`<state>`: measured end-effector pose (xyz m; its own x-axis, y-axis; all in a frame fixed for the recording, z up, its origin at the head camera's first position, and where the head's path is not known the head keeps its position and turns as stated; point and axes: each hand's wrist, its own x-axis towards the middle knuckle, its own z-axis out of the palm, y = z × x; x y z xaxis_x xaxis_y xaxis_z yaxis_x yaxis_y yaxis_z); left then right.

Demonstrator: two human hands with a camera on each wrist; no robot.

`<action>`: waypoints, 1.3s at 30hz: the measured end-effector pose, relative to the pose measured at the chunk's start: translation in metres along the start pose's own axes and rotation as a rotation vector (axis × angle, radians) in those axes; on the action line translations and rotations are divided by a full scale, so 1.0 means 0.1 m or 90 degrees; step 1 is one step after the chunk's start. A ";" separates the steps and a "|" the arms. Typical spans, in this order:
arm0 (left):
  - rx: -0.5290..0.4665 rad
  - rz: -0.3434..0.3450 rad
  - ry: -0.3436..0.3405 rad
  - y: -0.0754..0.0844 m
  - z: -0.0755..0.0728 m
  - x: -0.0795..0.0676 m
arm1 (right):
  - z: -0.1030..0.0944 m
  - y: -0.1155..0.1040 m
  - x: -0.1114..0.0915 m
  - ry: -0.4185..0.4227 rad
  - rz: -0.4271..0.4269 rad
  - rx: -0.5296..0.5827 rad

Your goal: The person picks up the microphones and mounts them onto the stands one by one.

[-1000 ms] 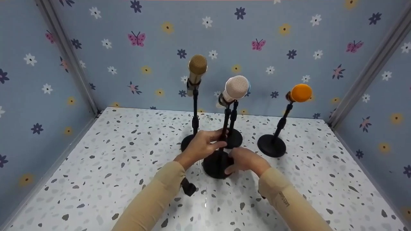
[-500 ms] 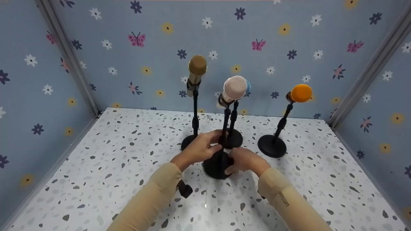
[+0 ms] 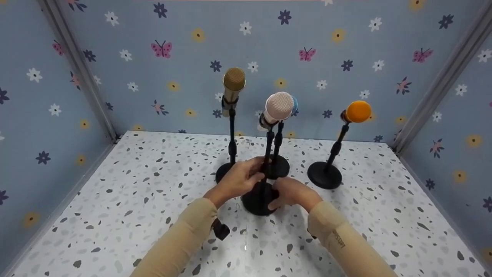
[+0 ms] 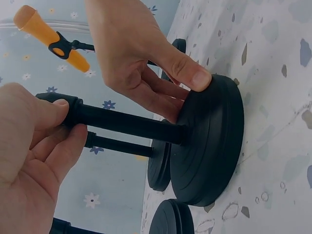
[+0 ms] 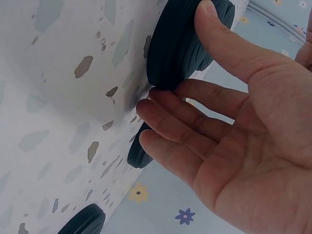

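In the head view, a microphone with a pale pinkish-white head stands on a black round-based desk stand at the middle of the table. My left hand pinches the collar on the stand's pole between thumb and fingers, as the left wrist view shows from the side on the black pole. Down at the base, my right hand holds the rim. Its thumb lies on top of the base and its fingers reach round the edge, in the right wrist view.
Behind stand a gold microphone at left, a blue one mostly hidden by the white head, and an orange one at right, all on black stands. Flowered panels enclose the speckled table at back and sides.
The white microphone head has shifted slightly left, so more of the blue one shows. My left hand's thumb has drawn back a little along the pole; my right hand stays at the base.
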<state>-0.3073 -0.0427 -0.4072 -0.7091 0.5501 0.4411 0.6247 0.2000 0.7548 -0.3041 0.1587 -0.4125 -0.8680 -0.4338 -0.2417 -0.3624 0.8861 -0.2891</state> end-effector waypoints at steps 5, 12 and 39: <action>0.028 0.020 0.011 0.01 -0.01 0.00 | -0.02 -0.01 0.01 -0.002 -0.003 -0.006; 0.082 0.032 0.035 0.05 0.00 0.02 | -0.05 -0.02 0.01 -0.005 0.006 0.006; -0.077 -0.009 0.111 -0.05 0.23 -0.02 | 0.01 -0.02 0.01 -0.003 0.003 -0.007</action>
<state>-0.3011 -0.0260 -0.4230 -0.7699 0.3973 0.4995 0.5780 0.1023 0.8096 -0.3040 0.1566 -0.4130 -0.8677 -0.4310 -0.2476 -0.3627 0.8896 -0.2775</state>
